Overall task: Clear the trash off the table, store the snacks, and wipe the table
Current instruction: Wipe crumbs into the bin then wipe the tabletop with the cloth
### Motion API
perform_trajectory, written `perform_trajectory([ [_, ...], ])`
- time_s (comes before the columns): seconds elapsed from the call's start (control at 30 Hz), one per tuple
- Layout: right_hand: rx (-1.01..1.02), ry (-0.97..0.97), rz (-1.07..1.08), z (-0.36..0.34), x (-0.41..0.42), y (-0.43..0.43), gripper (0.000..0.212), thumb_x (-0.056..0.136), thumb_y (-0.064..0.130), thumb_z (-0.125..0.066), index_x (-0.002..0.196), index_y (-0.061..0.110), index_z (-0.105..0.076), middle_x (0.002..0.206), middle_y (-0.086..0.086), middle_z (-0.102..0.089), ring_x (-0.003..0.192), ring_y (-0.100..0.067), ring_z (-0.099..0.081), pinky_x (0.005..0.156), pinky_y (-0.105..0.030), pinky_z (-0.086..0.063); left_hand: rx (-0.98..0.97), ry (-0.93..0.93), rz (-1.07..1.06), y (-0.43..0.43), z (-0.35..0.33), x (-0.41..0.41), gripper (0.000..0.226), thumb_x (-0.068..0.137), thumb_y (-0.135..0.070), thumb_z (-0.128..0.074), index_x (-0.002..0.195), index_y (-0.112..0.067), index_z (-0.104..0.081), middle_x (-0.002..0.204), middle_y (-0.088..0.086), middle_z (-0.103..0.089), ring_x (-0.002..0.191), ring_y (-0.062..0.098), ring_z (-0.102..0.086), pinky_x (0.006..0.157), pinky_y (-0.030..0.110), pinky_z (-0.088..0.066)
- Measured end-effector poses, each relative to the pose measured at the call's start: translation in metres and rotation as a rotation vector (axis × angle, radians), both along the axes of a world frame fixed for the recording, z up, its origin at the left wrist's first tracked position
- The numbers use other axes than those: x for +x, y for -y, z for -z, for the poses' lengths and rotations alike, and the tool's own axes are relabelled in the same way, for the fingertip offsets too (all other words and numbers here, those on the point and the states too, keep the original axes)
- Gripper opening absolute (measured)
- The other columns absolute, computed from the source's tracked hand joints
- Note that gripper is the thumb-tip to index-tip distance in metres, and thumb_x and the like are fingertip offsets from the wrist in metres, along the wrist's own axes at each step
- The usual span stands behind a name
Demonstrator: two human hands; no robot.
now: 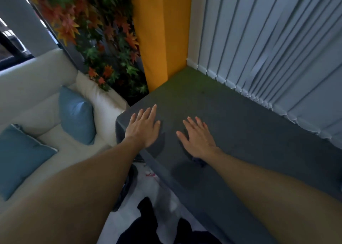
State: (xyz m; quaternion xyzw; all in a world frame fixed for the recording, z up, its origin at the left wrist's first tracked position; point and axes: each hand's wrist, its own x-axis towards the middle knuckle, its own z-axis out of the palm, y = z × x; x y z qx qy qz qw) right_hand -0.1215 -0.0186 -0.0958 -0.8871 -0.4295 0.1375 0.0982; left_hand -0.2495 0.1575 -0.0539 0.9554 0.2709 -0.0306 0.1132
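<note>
We spread our left hand (143, 128) and right hand (197, 138) flat above the dark grey cloth-covered counter (240, 132), each grip unclenched and empty; a white sofa (37, 73) stands at left.

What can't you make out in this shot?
Head view: near end of the table, covered by the right forearm and cut by the frame edge.
Head view: whether left hand and right hand touch the table or hover.
Head view: red-and-white bit on the floor, too blurred.
</note>
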Motion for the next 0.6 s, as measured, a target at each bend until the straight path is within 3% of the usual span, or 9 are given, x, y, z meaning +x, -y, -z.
perform_trajectory([
  [0.17, -0.038, -0.070, 0.080, 0.038, -0.004, 0.023, 0.073, 0.097, 0.066, -0.026, 0.156, 0.021, -0.024, 0.166, 0.002, -0.012, 0.152, -0.023, -0.001, 0.122, -0.045, -0.007, -0.029, -0.049, 0.054, 0.002, 0.028, 0.019, 0.064, 0.103, -0.047, -0.019, 0.158, -0.023, 0.002, 0.165, 0.001, -0.010, 0.152, 0.026, -0.006, 0.123, 0.046, -0.006],
  [0.27, -0.112, -0.108, 0.061, 0.058, -0.010, 0.032, 0.078, 0.096, 0.067, -0.031, 0.157, 0.021, -0.017, 0.166, 0.003, -0.005, 0.152, -0.022, 0.003, 0.122, -0.044, -0.012, -0.066, -0.089, 0.084, -0.001, 0.048, 0.029, 0.063, 0.103, -0.047, -0.019, 0.158, -0.024, 0.002, 0.166, 0.001, -0.007, 0.152, 0.025, -0.003, 0.123, 0.045, -0.005],
  [0.33, -0.078, -0.127, 0.071, 0.072, -0.014, 0.035, 0.070, 0.100, 0.055, -0.036, 0.158, 0.018, -0.017, 0.166, 0.003, -0.004, 0.153, -0.020, 0.004, 0.121, -0.043, -0.019, -0.089, -0.115, 0.092, -0.005, 0.062, 0.033, 0.063, 0.103, -0.048, -0.018, 0.158, -0.024, 0.003, 0.166, 0.000, -0.005, 0.153, 0.024, -0.001, 0.123, 0.045, -0.004],
  [0.47, 0.154, -0.112, 0.163, 0.096, -0.012, 0.028, 0.045, 0.103, 0.013, -0.043, 0.148, 0.006, -0.042, 0.158, -0.005, -0.034, 0.150, -0.020, -0.019, 0.115, -0.041, -0.034, -0.134, -0.131, 0.091, -0.020, 0.081, 0.035, 0.065, 0.103, -0.048, -0.019, 0.158, -0.021, 0.003, 0.166, -0.001, -0.004, 0.153, 0.022, 0.000, 0.124, 0.044, -0.004],
  [0.6, 0.290, -0.096, 0.206, 0.101, 0.007, 0.002, 0.039, 0.100, 0.005, -0.048, 0.138, 0.006, -0.056, 0.149, -0.004, -0.049, 0.144, -0.019, -0.035, 0.111, -0.037, -0.040, -0.145, -0.135, 0.063, -0.052, 0.094, 0.033, 0.066, 0.104, -0.048, -0.020, 0.158, -0.019, 0.003, 0.166, -0.001, -0.003, 0.153, 0.021, 0.000, 0.124, 0.043, -0.003],
])
